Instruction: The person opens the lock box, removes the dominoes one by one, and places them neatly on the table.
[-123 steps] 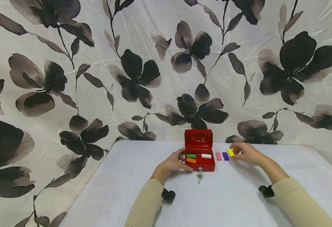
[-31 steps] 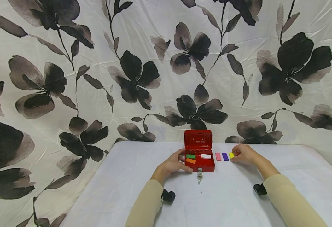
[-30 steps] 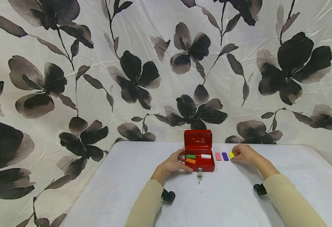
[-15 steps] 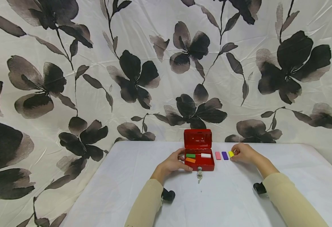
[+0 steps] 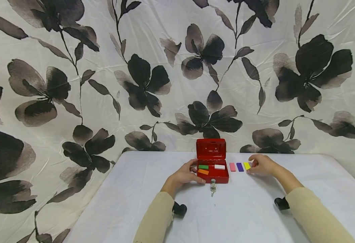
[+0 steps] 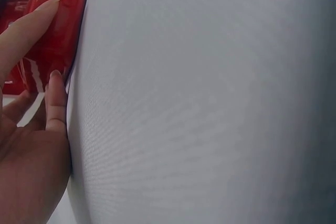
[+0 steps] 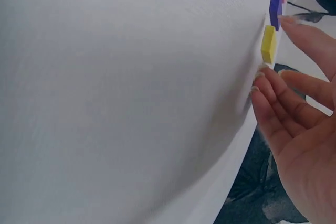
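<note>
A red cash box (image 5: 222, 180) stands with its lid (image 5: 211, 149) raised. My left hand (image 5: 184, 174) holds its left side, the thumb on the front wall and the other fingers along the side, as the left wrist view shows. Inside lie a green block (image 5: 203, 167), an orange block (image 5: 203, 171) and a white block (image 5: 219, 167). Right of the box a pink block (image 5: 232, 167), a purple block (image 5: 240, 167) and a yellow block (image 5: 246, 165) form a row. Around the yellow block's right end, my right hand (image 7: 307, 124) has its thumb and fingers spread, apart from it.
A lock with keys (image 5: 213, 189) hangs at the box's front. The white-covered table (image 5: 226, 216) ends just behind the box, where a floral cloth (image 5: 165, 84) hangs. A black wrist camera (image 5: 282, 203) sits on the right wrist, another camera (image 5: 179, 209) on the left.
The yellow block, tilted in the right hand's fingers at first, came down beside the purple block. The right hand has now loosened and drawn slightly right. The left hand stays on the box.
</note>
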Tool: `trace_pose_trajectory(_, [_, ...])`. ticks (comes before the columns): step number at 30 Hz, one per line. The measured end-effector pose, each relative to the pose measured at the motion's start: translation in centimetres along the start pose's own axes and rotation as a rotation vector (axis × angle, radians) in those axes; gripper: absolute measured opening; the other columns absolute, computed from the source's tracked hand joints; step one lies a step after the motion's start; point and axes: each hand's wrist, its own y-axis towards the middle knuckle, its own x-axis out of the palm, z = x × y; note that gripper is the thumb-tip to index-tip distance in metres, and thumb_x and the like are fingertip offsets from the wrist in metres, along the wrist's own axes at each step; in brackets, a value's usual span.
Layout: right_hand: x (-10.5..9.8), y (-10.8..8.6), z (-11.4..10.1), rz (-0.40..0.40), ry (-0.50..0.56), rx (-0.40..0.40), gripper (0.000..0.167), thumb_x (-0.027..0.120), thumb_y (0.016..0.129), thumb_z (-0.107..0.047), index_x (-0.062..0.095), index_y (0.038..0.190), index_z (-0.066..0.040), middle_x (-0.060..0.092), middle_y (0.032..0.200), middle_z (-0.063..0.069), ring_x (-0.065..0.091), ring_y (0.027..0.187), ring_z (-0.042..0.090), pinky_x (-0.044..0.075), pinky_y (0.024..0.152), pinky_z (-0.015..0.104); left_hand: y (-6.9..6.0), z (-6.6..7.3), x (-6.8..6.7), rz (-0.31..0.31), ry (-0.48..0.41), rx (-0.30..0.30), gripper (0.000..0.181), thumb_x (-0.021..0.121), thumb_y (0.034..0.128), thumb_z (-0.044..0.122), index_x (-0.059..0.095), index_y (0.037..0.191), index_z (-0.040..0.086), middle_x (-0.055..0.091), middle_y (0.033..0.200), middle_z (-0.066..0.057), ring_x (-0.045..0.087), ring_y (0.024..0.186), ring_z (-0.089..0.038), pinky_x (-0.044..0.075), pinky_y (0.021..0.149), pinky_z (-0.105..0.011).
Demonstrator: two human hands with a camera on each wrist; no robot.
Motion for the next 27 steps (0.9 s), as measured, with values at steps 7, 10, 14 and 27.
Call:
trace_pose_trajectory(7, [-0.7, -0.9, -0.5, 0.047, -0.054, -0.095, 0.057, 0.083, 0.085, -0.021, 0.06, 0.123, 0.013, 0.065, 0.096, 0.014, 0.059, 0.084, 0.023, 0.052, 0.076, 0.04, -0.1, 0.0, -0.1, 0.002, 0.001, -0.004, 0.091, 0.092, 0.0743, 0.012, 0.046, 0.152, 0.019, 0.057, 0.133, -0.004, 0.049, 0.118, -0.025, 0.053, 0.098, -0.044])
trace_pose_trajectory(10, [-1.0, -1.1, -0.9, 0.052, -0.061, -0.125, 0.055, 0.082, 0.086, -0.022, 0.06, 0.124, 0.011, 0.066, 0.102, 0.018, 0.062, 0.089, 0.027, 0.054, 0.079, 0.044, -0.1, -0.1, -0.2, 0.0, -0.001, 0.0, 0.09, 0.092, 0.0747, 0.012, 0.046, 0.152, 0.019, 0.057, 0.133, -0.003, 0.049, 0.117, -0.025, 0.053, 0.096, -0.043])
trace_pose_trajectory(14, [-1.3, -1.2, -1.8, 0.072, -0.082, -0.186, 0.05, 0.082, 0.085, -0.02, 0.063, 0.121, 0.009, 0.067, 0.101, 0.017, 0.063, 0.091, 0.03, 0.054, 0.08, 0.047, -0.1, -0.1, -0.3, -0.003, -0.001, 0.001, 0.09, 0.091, 0.0748, 0.011, 0.046, 0.152, 0.019, 0.057, 0.131, -0.004, 0.049, 0.117, -0.025, 0.053, 0.095, -0.042])
trace_pose_trajectory(27, [-0.5, -0.7, -5.1, 0.056, -0.063, -0.221, 0.044, 0.081, 0.087, -0.016, 0.065, 0.122, 0.006, 0.068, 0.106, 0.016, 0.063, 0.095, 0.029, 0.056, 0.079, 0.04, -0.2, 0.1, -0.2, -0.004, 0.001, 0.005, 0.09, 0.092, 0.0745, 0.012, 0.046, 0.152, 0.019, 0.057, 0.132, -0.004, 0.049, 0.117, -0.026, 0.053, 0.097, -0.044])
